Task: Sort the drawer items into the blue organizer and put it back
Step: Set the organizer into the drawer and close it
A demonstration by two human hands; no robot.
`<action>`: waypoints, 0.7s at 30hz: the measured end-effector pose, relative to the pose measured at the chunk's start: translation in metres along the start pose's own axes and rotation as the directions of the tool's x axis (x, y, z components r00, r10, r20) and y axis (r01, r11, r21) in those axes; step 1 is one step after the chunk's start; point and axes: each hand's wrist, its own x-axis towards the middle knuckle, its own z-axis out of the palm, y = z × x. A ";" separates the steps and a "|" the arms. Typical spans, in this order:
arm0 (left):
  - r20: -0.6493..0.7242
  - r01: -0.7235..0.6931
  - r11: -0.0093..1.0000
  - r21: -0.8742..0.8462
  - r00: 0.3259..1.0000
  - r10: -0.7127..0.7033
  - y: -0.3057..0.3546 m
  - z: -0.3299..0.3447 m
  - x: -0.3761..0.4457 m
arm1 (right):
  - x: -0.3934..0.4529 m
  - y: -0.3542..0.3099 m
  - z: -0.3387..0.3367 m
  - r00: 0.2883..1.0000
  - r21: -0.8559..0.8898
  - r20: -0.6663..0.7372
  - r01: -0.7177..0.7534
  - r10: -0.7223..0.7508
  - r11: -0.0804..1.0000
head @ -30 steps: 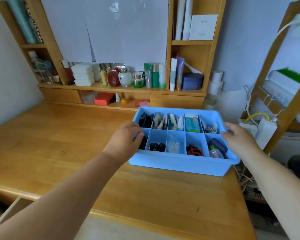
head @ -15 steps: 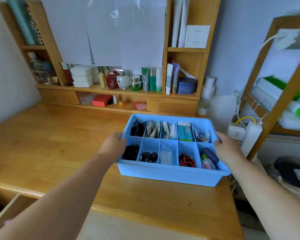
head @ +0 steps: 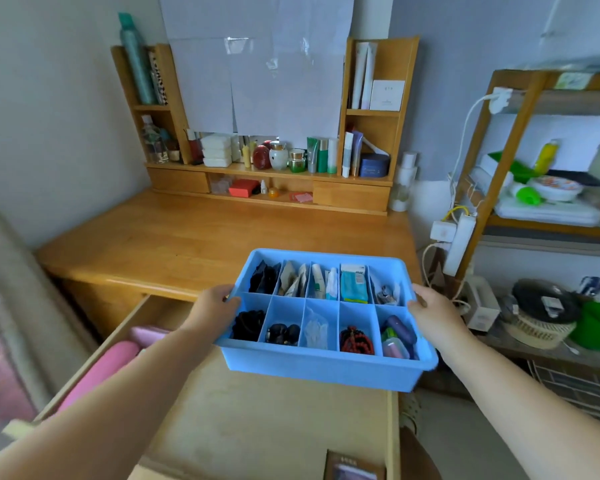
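The filled blue organizer (head: 326, 363), its side rims clamped by the fingers of the left hand (head: 212, 308) and right hand (head: 430, 315), had been lifted off the desk (head: 194, 244) and was held over the open drawer (head: 243, 427), so only lowering it in seemingly remained.

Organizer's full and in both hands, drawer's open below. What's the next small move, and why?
Probably lower the blue organizer straight down into the open drawer, kept level. Left hand and right hand grip its opposite rims, every compartment seems filled, and it hangs above the drawer's bare floor, right of the pink items.
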 end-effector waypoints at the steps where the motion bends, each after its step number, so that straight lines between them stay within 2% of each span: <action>1: -0.001 0.013 1.000 -0.011 1.000 -0.013 -0.003 -0.009 -0.011 | -0.013 -0.002 -0.002 1.000 0.010 0.016 0.002 -0.002 1.000; 6: 0.010 0.039 0.999 0.025 0.999 -0.039 -0.025 -0.052 -0.059 | -0.088 -0.007 -0.007 0.987 0.097 0.155 0.037 -0.052 0.995; 9: -0.010 0.076 0.997 0.012 0.997 -0.076 -0.046 -0.068 -0.079 | -0.123 -0.005 0.001 0.957 0.150 0.282 0.029 -0.071 0.988; 12: -0.015 0.109 0.994 0.014 0.994 -0.109 -0.065 -0.075 -0.090 | -0.139 0.000 0.014 0.936 0.203 0.346 -0.011 -0.062 0.979; 15: -0.007 0.160 0.987 -0.001 0.987 -0.160 -0.082 -0.072 -0.092 | -0.140 0.010 0.029 0.921 0.195 0.389 -0.072 -0.010 0.978; 21: 0.049 0.147 0.989 0.028 0.988 -0.148 -0.096 -0.046 -0.074 | -0.115 0.027 0.046 0.915 0.131 0.390 -0.161 0.098 0.978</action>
